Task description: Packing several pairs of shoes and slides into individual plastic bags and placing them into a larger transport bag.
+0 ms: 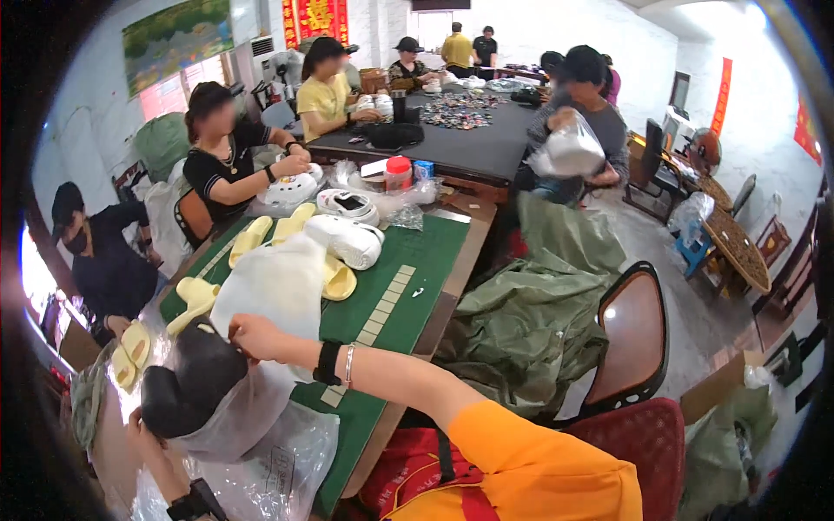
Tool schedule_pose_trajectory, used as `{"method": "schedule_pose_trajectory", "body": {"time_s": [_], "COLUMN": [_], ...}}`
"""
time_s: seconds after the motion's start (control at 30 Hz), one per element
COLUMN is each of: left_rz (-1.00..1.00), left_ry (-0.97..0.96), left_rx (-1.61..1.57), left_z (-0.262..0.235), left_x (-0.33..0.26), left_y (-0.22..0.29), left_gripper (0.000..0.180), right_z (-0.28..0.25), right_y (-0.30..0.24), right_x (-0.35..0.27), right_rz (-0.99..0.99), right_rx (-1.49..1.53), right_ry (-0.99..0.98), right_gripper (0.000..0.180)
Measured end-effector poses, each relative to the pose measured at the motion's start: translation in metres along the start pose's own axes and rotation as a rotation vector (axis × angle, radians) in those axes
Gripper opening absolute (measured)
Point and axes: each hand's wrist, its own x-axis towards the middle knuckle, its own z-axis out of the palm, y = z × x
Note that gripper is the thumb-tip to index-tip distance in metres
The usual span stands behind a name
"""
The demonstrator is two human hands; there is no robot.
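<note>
- Grip of right hand [252, 337], head view: fingers together, seemingly clamped on the mouth of a frosted bag [228, 427], right against dark footwear [193, 382].
- Grip of left hand [142, 431]: against the footwear's lower left edge; far fingers hidden, cannot tell whether clamped.
- Between both grips: the footwear, lower part inside the bag, upper part bare. Judged about midway; upper part left to cover, mouth not closed.
- Just beyond the right grip, loose on the green table [434, 252]: a second frosted bag [271, 291], pale yellow slippers [198, 300] and white clogs [346, 239], all apparently unbagged.
- Below the right grip: a clear bag [295, 456] with a dark printed frame and lettering, too small to read.
- Far beyond both grips: a red wall banner [317, 19] with gold characters. On the footwear, no brand or label discernible.
</note>
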Motion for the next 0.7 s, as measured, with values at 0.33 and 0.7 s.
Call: {"method": "schedule_pose_trajectory", "body": {"time_s": [0.33,0.7], "left_rz": [-0.025,-0.050], "left_ry": [0.007,0.131], "left_rx": [-0.063,-0.038], "left_z": [-0.014,0.040], "left_x": [0.004,0.044], "left_y": [-0.007,-0.014], "left_gripper": [0.027,0.027], "right_z": [-0.004,-0.005], "right_y": [-0.021,0.021], "right_x": [0.000,0.021], "right_rz": [-0.065,-0.384], "right_rx": [0.081,-0.385], "right_ry": [-0.100,0.228], "right_gripper": [0.019,0.025]}}
